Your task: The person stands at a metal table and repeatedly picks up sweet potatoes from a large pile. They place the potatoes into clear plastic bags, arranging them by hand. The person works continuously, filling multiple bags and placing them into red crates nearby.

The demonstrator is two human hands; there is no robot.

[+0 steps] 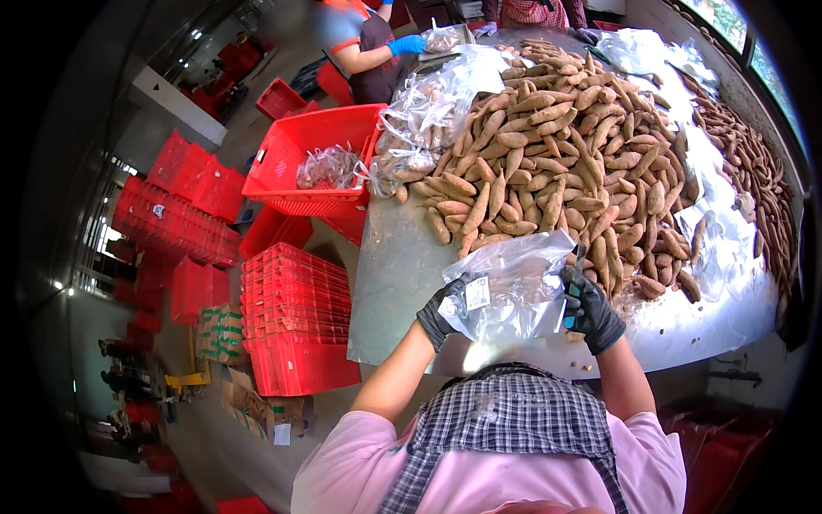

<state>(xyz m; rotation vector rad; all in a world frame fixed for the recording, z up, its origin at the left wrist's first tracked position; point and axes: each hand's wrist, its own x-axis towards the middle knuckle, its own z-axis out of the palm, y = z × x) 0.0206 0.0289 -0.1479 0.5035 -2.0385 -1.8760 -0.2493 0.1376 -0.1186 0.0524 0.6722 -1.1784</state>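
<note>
A clear plastic bag (524,295) with a white label is held up in front of my apron, over the near edge of the metal table (385,283). Brownish shapes like sweet potatoes show through its film. My left hand (440,313), in a dark glove, is closed on the bag's left side beside the label. At the opposite side, my right hand (594,313) grips the bag's edge, its fingers partly hidden; a thin dark piece rises beside them, and I cannot make out what it is. Just beyond the bag lies a big heap of sweet potatoes (556,163).
Filled clear bags (419,120) lie at the table's left edge. Beside them a red crate (282,158) holds bagged produce. Stacked red crates (295,317) stand on the floor at left. Across the table, a person's blue-gloved hand (407,44) is near a tray. Plastic sheeting (719,231) lies at right.
</note>
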